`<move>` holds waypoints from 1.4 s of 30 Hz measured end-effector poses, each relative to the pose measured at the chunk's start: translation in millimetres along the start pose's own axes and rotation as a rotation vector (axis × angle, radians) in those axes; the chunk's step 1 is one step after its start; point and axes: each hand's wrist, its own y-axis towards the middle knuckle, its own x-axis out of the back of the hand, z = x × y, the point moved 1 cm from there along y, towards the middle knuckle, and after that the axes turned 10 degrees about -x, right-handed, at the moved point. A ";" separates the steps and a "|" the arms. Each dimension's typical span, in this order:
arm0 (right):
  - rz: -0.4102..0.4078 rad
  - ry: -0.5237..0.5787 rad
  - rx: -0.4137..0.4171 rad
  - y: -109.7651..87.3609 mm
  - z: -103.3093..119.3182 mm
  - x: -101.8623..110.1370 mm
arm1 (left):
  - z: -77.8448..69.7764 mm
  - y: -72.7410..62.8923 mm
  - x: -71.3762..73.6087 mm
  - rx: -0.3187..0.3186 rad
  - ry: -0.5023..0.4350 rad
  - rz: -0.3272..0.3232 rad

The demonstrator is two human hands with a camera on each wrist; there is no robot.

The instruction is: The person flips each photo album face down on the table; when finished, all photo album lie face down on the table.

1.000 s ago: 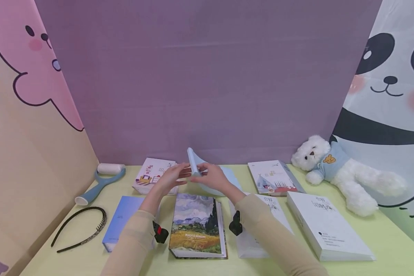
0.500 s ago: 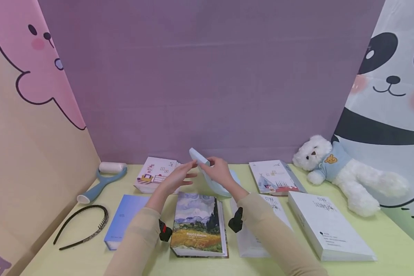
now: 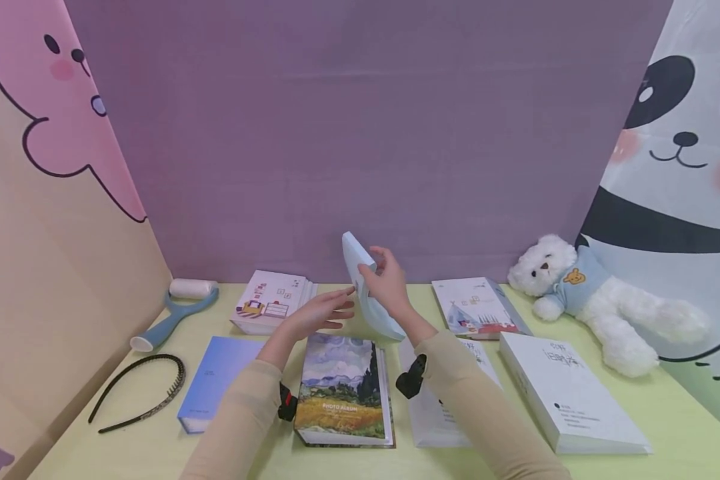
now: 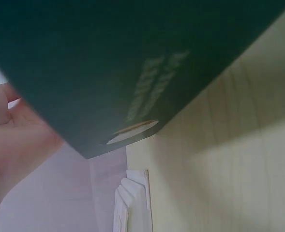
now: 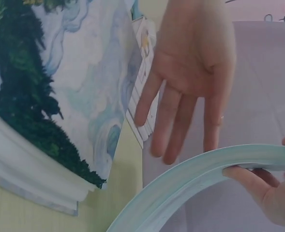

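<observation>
My right hand (image 3: 390,283) pinches a thin, pale blue soft-cover booklet (image 3: 357,252) between thumb and fingers. The booklet is raised above the back of the table and bends in a curve, its lower end near the tabletop. In the right wrist view its pale edge (image 5: 205,159) arches past my right thumb (image 5: 246,179). My left hand (image 3: 321,312) has its fingers extended toward the booklet's left side; whether the fingertips touch it I cannot tell. Below both hands lies a photo album (image 3: 342,393) with a painted landscape cover. A dark green surface (image 4: 84,72) with blurred lettering fills the left wrist view.
A blue album (image 3: 216,373) lies left, near a black headband (image 3: 177,380) and a lint roller (image 3: 180,313). White albums (image 3: 576,393) lie right. Illustrated albums (image 3: 270,300) stand at the back left and back right (image 3: 474,307), beside a white teddy bear (image 3: 600,293).
The right hand has lifted the booklet higher and moved it slightly right, turning it more upright. My left hand, earlier at the booklet's edge, has shifted a little right and now sits lower than the right hand.
</observation>
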 end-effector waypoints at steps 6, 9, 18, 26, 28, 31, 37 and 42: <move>-0.014 0.126 0.054 1.1 3.2 3.6 | 1.7 2.0 -2.8 0.002 -0.045 -0.023; -0.027 0.198 0.065 -1.3 9.6 8.5 | 2.8 3.2 -4.1 -0.005 -0.077 -0.040; -0.096 0.428 -0.058 7.2 5.8 19.0 | 0.2 3.0 -3.0 -0.017 0.030 -0.116; -0.031 0.311 -0.067 8.2 0.2 32.3 | 4.1 0.2 -0.5 0.016 0.024 -0.060; -0.010 0.270 -0.065 8.0 0.2 37.5 | 4.7 -0.7 1.3 0.021 0.015 -0.043; 0.015 0.220 -0.075 6.9 0.4 44.8 | 5.8 -1.7 4.4 0.026 0.025 -0.011; 0.046 0.152 -0.088 5.7 -1.6 53.4 | 11.0 -4.1 11.3 0.048 0.112 0.035; 0.104 0.063 -0.068 7.6 -8.0 57.6 | 18.2 -4.9 16.2 0.069 0.147 0.034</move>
